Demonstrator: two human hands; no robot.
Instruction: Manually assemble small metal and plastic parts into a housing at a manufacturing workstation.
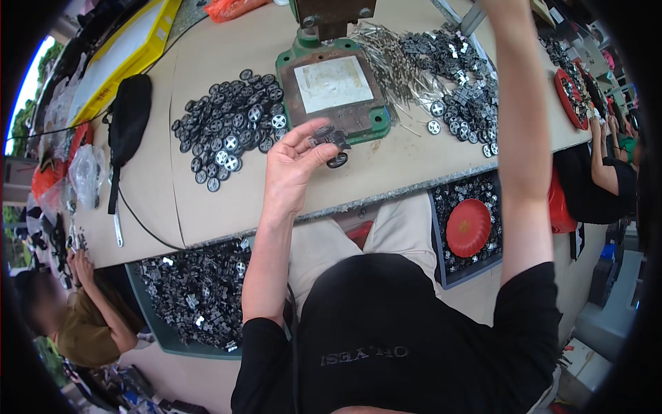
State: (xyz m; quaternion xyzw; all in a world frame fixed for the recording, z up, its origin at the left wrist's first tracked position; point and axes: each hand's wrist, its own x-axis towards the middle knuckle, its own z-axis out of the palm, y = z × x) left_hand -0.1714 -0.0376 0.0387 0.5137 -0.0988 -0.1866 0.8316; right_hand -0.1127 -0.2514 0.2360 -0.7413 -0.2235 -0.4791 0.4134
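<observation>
My left hand (pixel 291 165) is closed, pinching a small black plastic wheeled part (pixel 332 141) between thumb and fingers. A dark wheel shows at its lower end. The part is just in front of the green metal base (pixel 378 119) of a bench press, apart from the white plate (pixel 334 84) on it. My right arm reaches up along the right side, and the right hand (pixel 507 4) is cut off by the upper edge, beside a grey metal bar (pixel 473 19). Its fingers are hidden.
Loose black wheels (pixel 231 121) lie left of the press; thin metal pins (pixel 389 58) and black parts (pixel 476 103) lie right. Bins of black parts (pixel 196 297) flank my legs, the right one holding a red dish (pixel 469 228). Another person (pixel 89 324) sits at left.
</observation>
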